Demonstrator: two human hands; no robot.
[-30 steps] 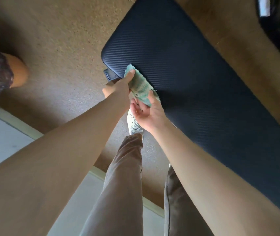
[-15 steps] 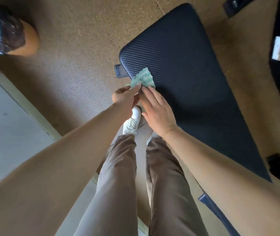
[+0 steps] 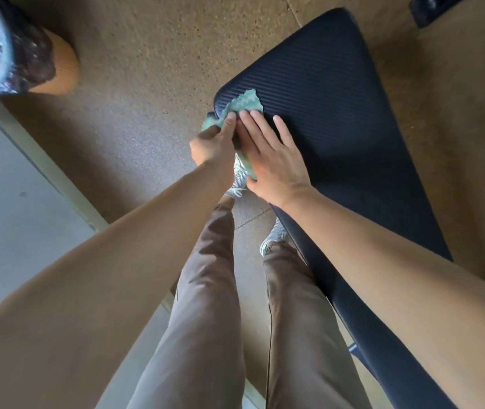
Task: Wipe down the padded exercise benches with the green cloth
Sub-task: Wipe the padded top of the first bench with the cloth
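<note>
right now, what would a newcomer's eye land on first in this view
The crumpled green waffle-weave cloth stands out on the corner of the dark navy ribbed padded bench, centre frame. The left hand pinches its edge; the right hand lies flat on it, fingers straight. Top left, an orange-brown bin with a glossy dark liner stands on the speckled floor.

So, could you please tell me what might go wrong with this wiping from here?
1. The green cloth is crumpled and drapes over the bench corner. If the left hand loosens its pinch, the cloth could slide to the floor.
2. The right hand lies flat with some fingers on bare padding, so it may smear the pad rather than wipe it.
</note>
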